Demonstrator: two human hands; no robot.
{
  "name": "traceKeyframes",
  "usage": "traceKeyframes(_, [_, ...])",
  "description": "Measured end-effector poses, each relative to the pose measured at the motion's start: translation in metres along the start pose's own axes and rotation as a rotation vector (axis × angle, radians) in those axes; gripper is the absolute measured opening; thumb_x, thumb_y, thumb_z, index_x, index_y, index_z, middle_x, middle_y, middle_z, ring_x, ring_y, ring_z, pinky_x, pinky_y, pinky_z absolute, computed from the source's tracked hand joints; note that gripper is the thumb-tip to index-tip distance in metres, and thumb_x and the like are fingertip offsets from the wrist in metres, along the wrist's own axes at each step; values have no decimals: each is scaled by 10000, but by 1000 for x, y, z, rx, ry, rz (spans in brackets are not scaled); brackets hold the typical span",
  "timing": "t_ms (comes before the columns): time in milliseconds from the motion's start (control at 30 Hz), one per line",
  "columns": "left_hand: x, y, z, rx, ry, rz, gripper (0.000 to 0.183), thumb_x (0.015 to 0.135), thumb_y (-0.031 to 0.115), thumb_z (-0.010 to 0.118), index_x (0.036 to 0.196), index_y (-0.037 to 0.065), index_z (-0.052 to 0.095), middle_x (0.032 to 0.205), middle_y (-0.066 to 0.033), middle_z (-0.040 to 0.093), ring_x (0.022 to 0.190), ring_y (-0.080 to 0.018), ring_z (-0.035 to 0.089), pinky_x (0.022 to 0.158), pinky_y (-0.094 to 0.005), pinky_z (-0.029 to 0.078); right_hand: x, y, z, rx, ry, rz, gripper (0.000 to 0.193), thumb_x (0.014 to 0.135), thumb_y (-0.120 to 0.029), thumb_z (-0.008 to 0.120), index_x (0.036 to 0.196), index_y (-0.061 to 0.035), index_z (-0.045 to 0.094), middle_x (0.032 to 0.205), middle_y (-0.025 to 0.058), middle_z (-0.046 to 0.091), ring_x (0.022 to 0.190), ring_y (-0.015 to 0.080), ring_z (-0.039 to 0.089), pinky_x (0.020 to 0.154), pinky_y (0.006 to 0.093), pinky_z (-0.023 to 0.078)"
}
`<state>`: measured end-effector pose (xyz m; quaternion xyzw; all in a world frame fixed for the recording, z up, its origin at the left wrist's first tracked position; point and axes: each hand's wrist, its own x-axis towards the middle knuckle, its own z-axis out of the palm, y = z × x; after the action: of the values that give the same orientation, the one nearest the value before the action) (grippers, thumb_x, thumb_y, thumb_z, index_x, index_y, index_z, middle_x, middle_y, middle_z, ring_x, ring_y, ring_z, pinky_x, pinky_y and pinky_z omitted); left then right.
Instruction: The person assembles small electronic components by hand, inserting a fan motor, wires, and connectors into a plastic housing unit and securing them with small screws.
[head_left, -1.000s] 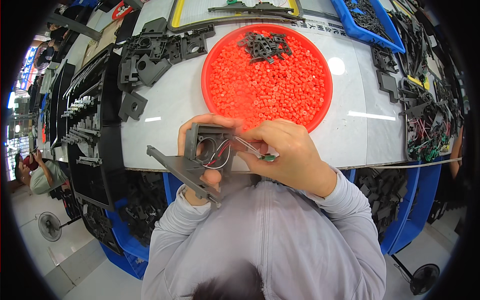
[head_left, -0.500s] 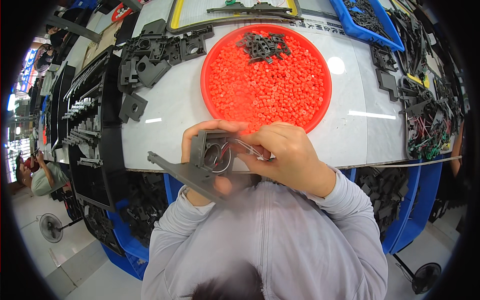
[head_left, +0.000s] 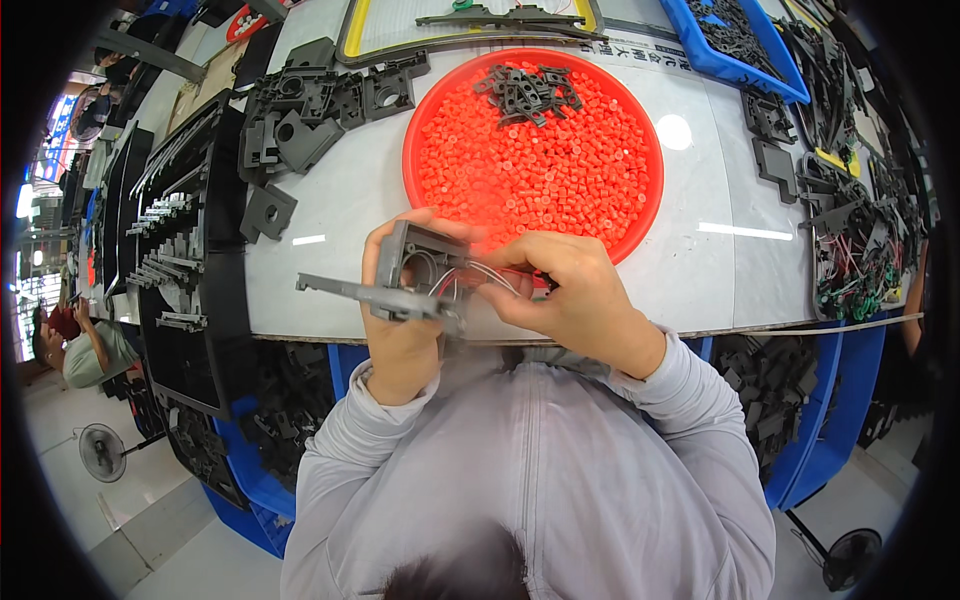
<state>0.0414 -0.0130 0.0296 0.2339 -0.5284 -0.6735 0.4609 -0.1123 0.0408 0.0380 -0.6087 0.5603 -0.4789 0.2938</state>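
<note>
Far left there's a standing fan (head_left: 101, 453) on the floor, then a black rack (head_left: 185, 370) loaded with grey parts. Next, on the white desk (head_left: 690, 290), is a messy heap of dark grey plastic brackets (head_left: 300, 110), one of them lying just off the near side. In the middle sits a big red basin (head_left: 410, 165) full of small orange-red plastic caps (head_left: 570, 190), with a clump of dark clips (head_left: 530, 95) on top; it hogs the space right beyond the hands. Over on the right, a blue tray (head_left: 750, 88) holds more dark bits, and past it there's a tangle of wired parts (head_left: 862, 240).

The dark grey plastic housing (head_left: 402, 300) is up at the near edge of the desk: boxy, round opening, long flat arm sticking out left, red and white wires (head_left: 493, 275) trailing right. The left hand (head_left: 400, 352) has its fingers wrapped around it. The right hand (head_left: 570, 290) has thumb and fingers pinched on the wires, mostly hiding their ends.
</note>
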Motion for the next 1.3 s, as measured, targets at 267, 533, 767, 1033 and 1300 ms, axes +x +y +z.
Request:
traceKeyframes(267, [10, 10, -7, -301, 237, -320, 555, 880, 453, 512, 1213, 22, 403, 1049, -145, 581, 999, -271, 587, 820, -390, 509, 3, 15, -15, 551, -123, 347, 291, 813, -96, 637, 1069, 19, 566, 942, 64, 616, 855, 106, 582, 750, 247, 469])
traceKeyframes(533, [13, 11, -9, -432, 221, -392, 469, 913, 405, 474, 1195, 33, 423, 1043, -158, 587, 1008, -283, 584, 810, -417, 514, -8, 30, -16, 690, -33, 370, 322, 857, -61, 567, 1168, 3, 517, 1055, 68, 571, 931, 137, 572, 820, 268, 455])
traceKeyframes(767, [10, 13, -9, -410, 199, -341, 418, 919, 348, 489, 1192, 38, 427, 1044, -156, 587, 994, -280, 592, 806, -412, 515, -12, 19, -14, -69, 347, -126, 315, 735, 38, 646, 1027, 6, 533, 938, 87, 600, 828, 183, 580, 781, 279, 457])
traceKeyframes(1033, [7, 14, -7, -398, 177, -323, 398, 916, 318, 505, 1198, 48, 423, 1041, -146, 584, 979, -269, 596, 798, -399, 521, -12, 15, 6, -190, 122, -44, 314, 649, -32, 735, 907, 10, 562, 875, 123, 605, 815, 221, 610, 726, 298, 481])
traceKeyframes(1300, [5, 12, -8, -366, 137, -291, 381, 905, 280, 533, 1197, 60, 425, 1047, -148, 576, 945, -242, 601, 777, -381, 529, -5, 11, -17, -147, 77, -86, 338, 643, 6, 701, 946, 5, 549, 857, 118, 578, 809, 224, 590, 734, 309, 474])
